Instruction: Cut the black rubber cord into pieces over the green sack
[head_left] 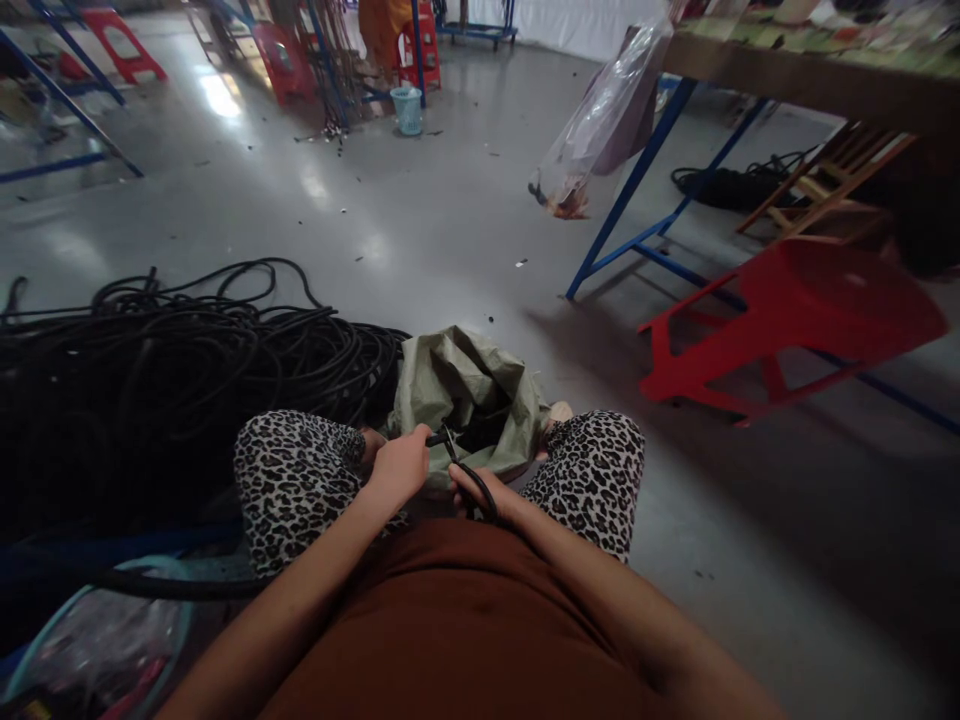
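Two bare hands are seen, both raised between two knees in leopard-print cloth. By the left hand (pixel 403 467), one dark cord piece (pixel 436 438) is gripped, its fingers closed around it and a short end left sticking out toward the right. By the right hand (pixel 480 490), one pair of scissors (pixel 451 449) is held, the fingers curled about the dark handles; the metal blades are pointed up and leftward, close to the cord end. Whether the cord is touched by the blades cannot be told.

The cord piece and the scissors are held over the near part of one open sack (pixel 424 375), which is set on the floor (pixel 450 240) between the feet. Some dark contents can be seen inside, but their number cannot be made out.

To the left, one large heap of black cord (pixel 187 370) is spread, its loops too tangled to be counted. At the lower left, one basin (pixel 34 650) is filled with clear plastic, and one thick black length (pixel 180 587) is laid across it.

To the right, one red stool (pixel 825 300) is placed near one table (pixel 810 75), by whose edge one clear bag (pixel 600 110) is hung. Beyond the table legs, one wooden chair (pixel 832 180) and one dark coil (pixel 731 187) are seen. Farther back, one light-blue bucket (pixel 407 110) and at least three red stools are seen.
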